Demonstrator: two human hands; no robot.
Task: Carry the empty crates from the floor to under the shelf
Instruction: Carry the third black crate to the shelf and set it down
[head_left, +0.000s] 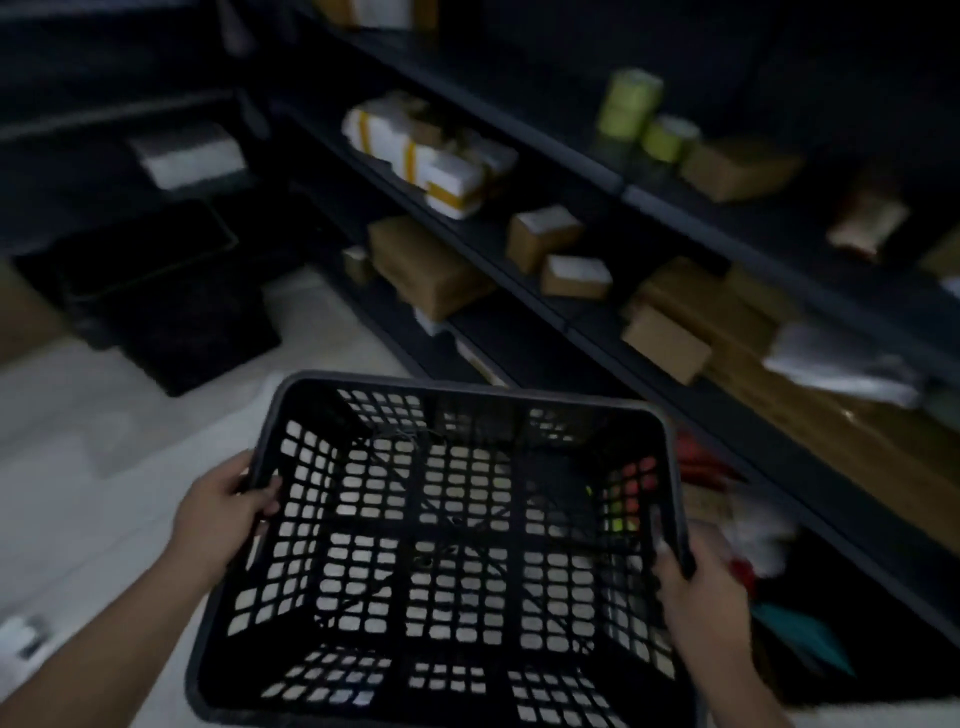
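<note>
A dim storeroom with a pale, smooth floor (104, 467). Dark metal shelves (597, 176) run along the right side, angling away to the far corner, and more dark shelving stands at the left. On the shelves lie brown cardboard boxes (543, 236), white parcels (436, 161) banded with yellow tape, and yellow-green tape rolls (628, 104). The picture is blurred, so labels cannot be read.

A black plastic crate (441, 545), rectangular with rounded corners and a lattice of small square holes in its base and walls, is held in the air above the floor, beside the right-hand shelves. It is empty; the floor shows through the holes. The left hand (223, 512) is clamped on its left rim, the right hand (701, 592) on its right rim.

More dark crates (171, 306) sit on the floor under the left shelving, well apart from the held one.
</note>
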